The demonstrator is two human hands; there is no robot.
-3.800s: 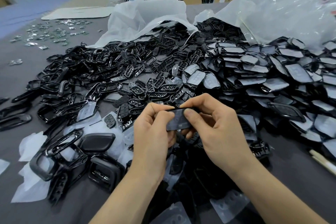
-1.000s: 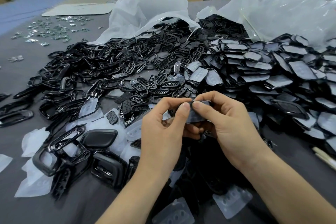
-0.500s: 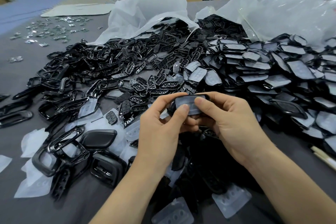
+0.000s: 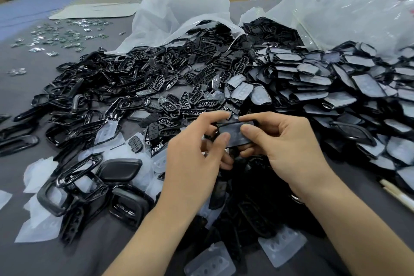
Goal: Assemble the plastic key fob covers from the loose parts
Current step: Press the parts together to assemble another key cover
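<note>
Pinching the key fob cover (image 4: pixel 235 133) between thumb and forefinger, the left hand (image 4: pixel 192 159) and right hand (image 4: pixel 284 150) hold it just above the loose parts (image 4: pixel 179 87), apparently seating its pale panel in the black frame, which next calls for even pressure round the edge.

Glossy black plastic frames (image 4: pixel 74 177), matt black shell (image 4: pixel 118 169), translucent frosted pads (image 4: pixel 281 246), crinkled clear bags (image 4: pixel 349 6).

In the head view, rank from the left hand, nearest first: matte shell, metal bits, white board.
1. Matte shell, just left of the left hand.
2. Metal bits, far back left.
3. White board, behind them.
</note>
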